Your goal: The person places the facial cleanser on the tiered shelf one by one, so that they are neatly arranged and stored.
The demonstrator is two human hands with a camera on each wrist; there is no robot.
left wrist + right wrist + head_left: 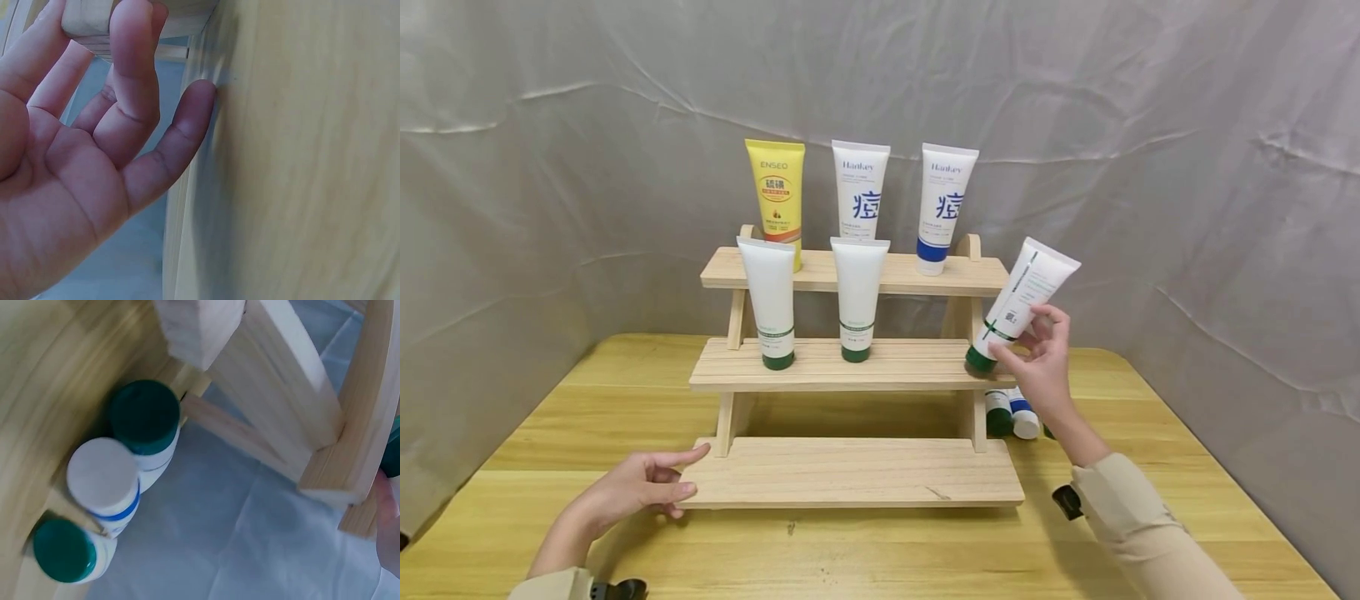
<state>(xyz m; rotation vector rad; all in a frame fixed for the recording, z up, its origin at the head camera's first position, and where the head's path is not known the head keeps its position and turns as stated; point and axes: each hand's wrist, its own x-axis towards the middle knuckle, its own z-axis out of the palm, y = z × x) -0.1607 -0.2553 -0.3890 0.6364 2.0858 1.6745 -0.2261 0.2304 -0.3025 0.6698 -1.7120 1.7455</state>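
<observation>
With the middle of the three-step wooden stand (850, 472) as the dial's centre and twelve pointing away from the person, the left hand (632, 492) is at eight o'clock. It pinches the near-left end of the bottom shelf, thumb at the near corner and forefinger along the back; the left wrist view shows bent fingers at the board's end.

At ten, a white tube with a green cap (771, 304) stands on the middle shelf, and at eleven a yellow tube (778, 196) stands behind it on the top shelf. Towards twelve come a second green-capped tube (856, 287) on the middle shelf and, behind it, a white tube with blue lettering (859, 196) on the top one. At one, a matching blue-lettered tube (947, 200) stands on the top shelf.

At two, the held green-capped tube (1022, 292) is at the right end of the middle shelf, cap down, its upper end tilted towards two; I cannot tell whether its cap touches the board. The right hand (1041, 371), at three, pinches it between thumb and fingers. Just beyond the stand, between three and four, three capped tubes (103, 475) lie side by side on the wooden table (820, 554).
</observation>
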